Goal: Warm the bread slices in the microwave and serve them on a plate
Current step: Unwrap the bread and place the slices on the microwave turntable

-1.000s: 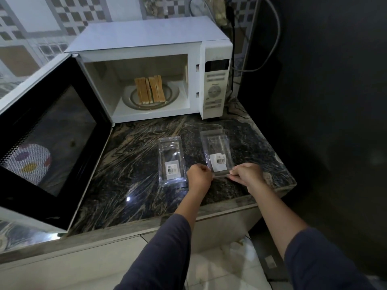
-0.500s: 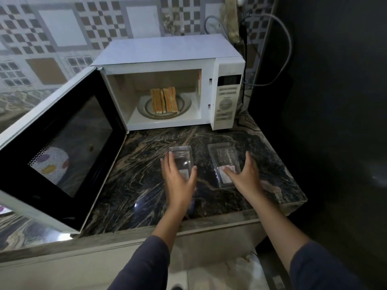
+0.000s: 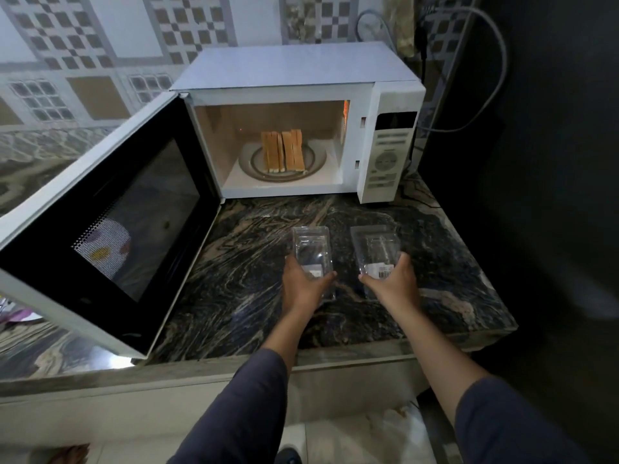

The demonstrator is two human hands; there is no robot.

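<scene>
Bread slices (image 3: 283, 150), likely soft and light, stand on edge in the far open microwave (image 3: 291, 72), best lifted by their flat faces, while left hand (image 3: 303, 284) and right hand (image 3: 393, 283) grip left clear pack (image 3: 310, 244) and right clear pack (image 3: 373, 246).

Left hand (image 3: 303, 284) now grips the left pack (image 3: 310, 244), right hand (image 3: 393, 283) the right pack (image 3: 373, 244).

Glossy veined stone counter (image 3: 254, 262); clear shiny plastic packets (image 3: 310, 249).
</scene>
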